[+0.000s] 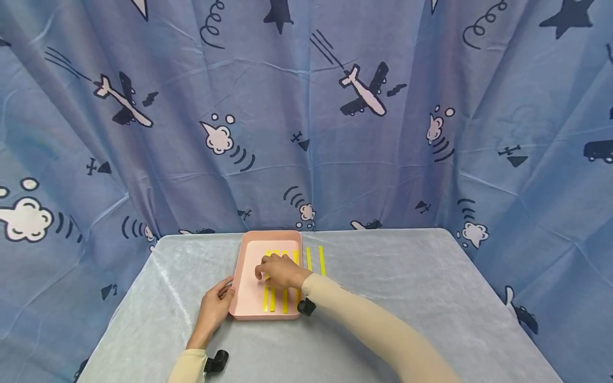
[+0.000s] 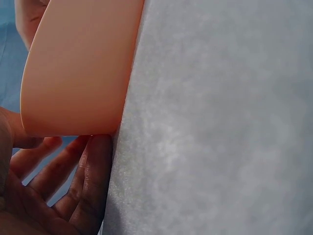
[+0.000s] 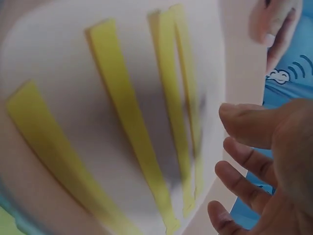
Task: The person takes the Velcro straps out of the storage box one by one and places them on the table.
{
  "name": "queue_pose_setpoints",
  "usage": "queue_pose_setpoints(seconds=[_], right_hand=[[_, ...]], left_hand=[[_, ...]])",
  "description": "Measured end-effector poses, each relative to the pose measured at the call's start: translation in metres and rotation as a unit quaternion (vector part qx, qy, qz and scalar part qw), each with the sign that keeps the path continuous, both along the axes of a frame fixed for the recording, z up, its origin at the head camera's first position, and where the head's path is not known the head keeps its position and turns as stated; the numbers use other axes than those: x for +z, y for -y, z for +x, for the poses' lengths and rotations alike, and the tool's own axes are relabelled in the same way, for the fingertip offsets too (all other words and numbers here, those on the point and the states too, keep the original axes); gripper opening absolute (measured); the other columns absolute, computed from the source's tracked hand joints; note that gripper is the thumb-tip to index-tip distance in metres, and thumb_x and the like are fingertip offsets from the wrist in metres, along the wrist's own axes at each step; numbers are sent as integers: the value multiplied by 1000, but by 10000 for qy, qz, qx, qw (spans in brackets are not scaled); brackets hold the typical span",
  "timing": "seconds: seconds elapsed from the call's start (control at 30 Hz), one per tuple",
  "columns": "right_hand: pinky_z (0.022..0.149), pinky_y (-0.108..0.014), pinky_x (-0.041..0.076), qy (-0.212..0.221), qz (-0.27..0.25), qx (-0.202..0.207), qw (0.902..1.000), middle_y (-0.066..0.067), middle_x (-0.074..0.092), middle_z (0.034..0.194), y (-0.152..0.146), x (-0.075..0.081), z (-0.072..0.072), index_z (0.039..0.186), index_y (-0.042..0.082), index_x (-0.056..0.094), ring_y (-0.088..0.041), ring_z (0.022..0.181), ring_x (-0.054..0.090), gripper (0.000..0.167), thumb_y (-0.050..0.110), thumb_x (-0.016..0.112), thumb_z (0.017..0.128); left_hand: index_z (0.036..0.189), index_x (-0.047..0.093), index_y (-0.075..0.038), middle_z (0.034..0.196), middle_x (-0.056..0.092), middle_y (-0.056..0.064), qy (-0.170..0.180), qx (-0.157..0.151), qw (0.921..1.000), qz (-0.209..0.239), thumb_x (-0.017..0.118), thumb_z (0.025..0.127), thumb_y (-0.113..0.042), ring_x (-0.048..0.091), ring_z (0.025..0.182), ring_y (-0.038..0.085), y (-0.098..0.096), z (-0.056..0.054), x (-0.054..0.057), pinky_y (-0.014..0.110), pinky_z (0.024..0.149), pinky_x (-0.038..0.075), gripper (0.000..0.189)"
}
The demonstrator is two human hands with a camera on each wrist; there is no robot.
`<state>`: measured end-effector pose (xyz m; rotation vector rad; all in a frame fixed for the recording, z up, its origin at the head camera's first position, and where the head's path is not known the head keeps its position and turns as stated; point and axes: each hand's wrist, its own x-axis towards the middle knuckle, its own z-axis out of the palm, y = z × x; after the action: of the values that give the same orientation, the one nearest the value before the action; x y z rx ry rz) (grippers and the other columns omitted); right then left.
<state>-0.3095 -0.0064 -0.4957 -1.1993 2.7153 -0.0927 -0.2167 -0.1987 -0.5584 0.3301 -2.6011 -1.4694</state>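
Observation:
A pink rectangular tray [image 1: 249, 276] lies on the table, with several flat yellow strips [image 1: 284, 303] side by side lengthwise in it. My left hand [image 1: 216, 303] is at the tray's left side; in the left wrist view its thumb and fingertips [image 2: 100, 147] touch the outside of the wall. Over the tray, my right hand [image 1: 282, 270] has loosely bent, spread fingers and nothing between them. It covers the middle of the strips in the head view. In the right wrist view, the thumb [image 3: 249, 125] and fingers are beside the strips [image 3: 129, 112].
Two more yellow strips [image 1: 322, 260] lie on the table just right of the tray, partly behind the right forearm. A pale grey cloth [image 1: 407, 276] covers the table. Behind the table's far edge hangs a blue patterned curtain [image 1: 268, 175].

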Motion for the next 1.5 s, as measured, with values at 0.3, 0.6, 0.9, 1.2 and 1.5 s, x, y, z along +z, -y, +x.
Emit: queue_pose_setpoints(seconds=[0.3, 0.6, 0.9, 1.2, 1.5], right_hand=[[88, -37, 42, 57, 455, 112, 9989, 8, 59, 106, 2, -3, -3, 106, 33, 67, -12, 97, 51, 23, 21, 73, 88], [87, -35, 41, 122, 649, 277, 9974, 10, 58, 104, 5, -2, -2, 97, 34, 66, -11, 97, 49, 19, 19, 73, 88], [82, -32, 38, 67, 580, 464, 9972, 10, 57, 102, 3, -7, -4, 93, 32, 67, -11, 95, 48, 14, 20, 72, 89], [76, -30, 34, -155, 482, 679, 9964, 10, 55, 98, 3, -10, -6, 88, 30, 65, -12, 93, 46, 16, 16, 73, 87], [75, -28, 33, -324, 114, 994, 9945, 10, 54, 95, 0, -8, -7, 87, 27, 66, -10, 92, 47, 10, 19, 70, 91]], left_hand=[[137, 59, -9, 120, 69, 19, -82, 44, 10000, -30, 56, 98, -14, 69, 105, 27, -2, 1, 2, 31, 81, 56, 39], [137, 59, -9, 121, 70, 18, -50, 31, 10000, 39, 56, 98, -15, 68, 105, 25, 0, 1, 3, 26, 80, 54, 39], [138, 58, -10, 123, 68, 19, 28, -30, 9999, 115, 55, 99, -15, 67, 106, 25, 1, 1, 2, 22, 77, 52, 39], [138, 58, -10, 123, 68, 19, 6, -35, 9999, 99, 56, 99, -15, 67, 107, 26, 1, 0, 1, 28, 80, 54, 40], [136, 59, -8, 120, 69, 19, -43, 1, 10000, 88, 57, 98, -15, 68, 105, 25, 1, 0, 0, 21, 76, 52, 39]])
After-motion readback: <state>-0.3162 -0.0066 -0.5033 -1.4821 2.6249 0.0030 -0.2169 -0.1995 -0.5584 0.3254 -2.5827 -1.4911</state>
